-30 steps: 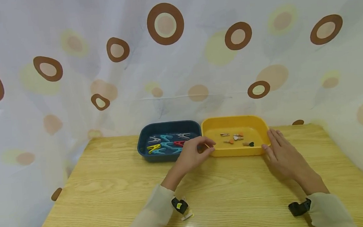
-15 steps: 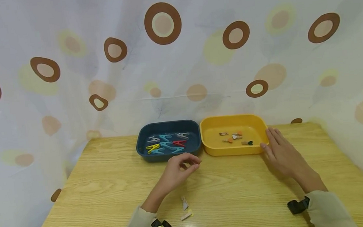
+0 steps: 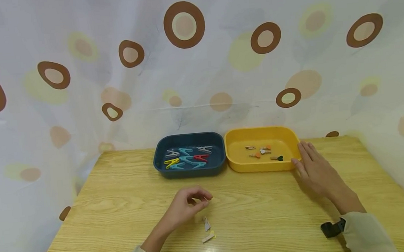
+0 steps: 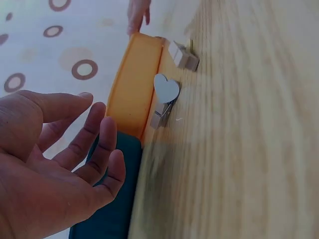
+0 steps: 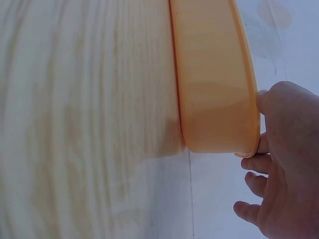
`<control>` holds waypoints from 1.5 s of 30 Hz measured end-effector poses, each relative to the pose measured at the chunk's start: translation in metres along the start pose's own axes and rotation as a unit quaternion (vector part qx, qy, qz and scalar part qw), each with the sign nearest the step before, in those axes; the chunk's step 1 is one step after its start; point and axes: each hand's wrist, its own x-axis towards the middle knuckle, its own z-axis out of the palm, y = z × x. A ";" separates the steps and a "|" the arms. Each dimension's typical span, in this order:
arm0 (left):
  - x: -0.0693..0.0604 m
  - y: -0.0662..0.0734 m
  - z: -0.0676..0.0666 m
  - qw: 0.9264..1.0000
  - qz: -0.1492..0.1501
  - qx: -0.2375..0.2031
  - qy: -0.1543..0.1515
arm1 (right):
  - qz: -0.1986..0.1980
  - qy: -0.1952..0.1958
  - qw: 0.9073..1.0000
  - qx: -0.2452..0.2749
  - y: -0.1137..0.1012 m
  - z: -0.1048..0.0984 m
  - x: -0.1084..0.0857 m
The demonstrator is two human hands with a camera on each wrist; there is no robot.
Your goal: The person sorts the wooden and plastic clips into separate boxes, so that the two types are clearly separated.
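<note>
My left hand [image 3: 191, 204] hovers over the table with loosely curved fingers and nothing between them, as the left wrist view shows. Just below it lies a small wooden clothespin with a whitish heart [image 3: 206, 224]; in the left wrist view that heart [image 4: 166, 89] faces the camera. Closer to me is another small clothespin with a yellow decoration [image 3: 208, 237]. My right hand [image 3: 317, 172] rests against the right end of the yellow tray [image 3: 263, 166], fingers fairly straight along its side and thumb at the near corner of the rim.
Left of the yellow tray, almost touching it, stands a dark blue tray [image 3: 191, 172] holding several plastic clothespins. Several small wooden clothespins, some with hearts [image 3: 280, 158], lie in the yellow tray. A patterned curtain [image 3: 198, 82] hangs behind the wooden table [image 3: 260, 217].
My left hand has drawn back from between the two trays toward me and to the left, uncovering the whitish-heart clothespin. My right hand has stayed at the yellow tray.
</note>
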 end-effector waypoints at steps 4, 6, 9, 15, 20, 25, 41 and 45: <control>-0.003 -0.005 -0.004 0.999 -0.022 -0.032 -0.027 | 0.001 0.002 1.000 0.002 0.003 -0.002 0.001; -0.005 -0.008 -0.006 0.998 -0.029 -0.033 -0.039 | 0.003 0.002 1.000 0.003 0.005 -0.002 0.001; -0.008 -0.012 -0.007 0.998 -0.033 -0.025 -0.050 | 0.007 -0.001 1.000 0.008 0.007 -0.001 0.002; -0.013 -0.014 -0.007 0.997 -0.032 0.003 -0.069 | 0.006 -0.009 1.000 0.012 0.006 -0.001 0.004; -0.017 -0.014 -0.001 0.997 -0.027 0.018 -0.076 | 0.008 -0.011 1.000 0.009 0.003 -0.002 0.001; -0.016 -0.014 0.001 0.996 -0.012 0.059 -0.071 | 0.007 -0.007 1.000 0.009 0.006 -0.002 0.001; -0.019 -0.012 0.003 0.993 -0.007 0.083 -0.081 | -0.005 0.006 1.000 0.010 0.004 0.003 0.002; -0.017 -0.013 0.003 0.993 -0.010 0.087 -0.079 | -0.002 0.003 1.000 0.011 0.003 0.002 0.001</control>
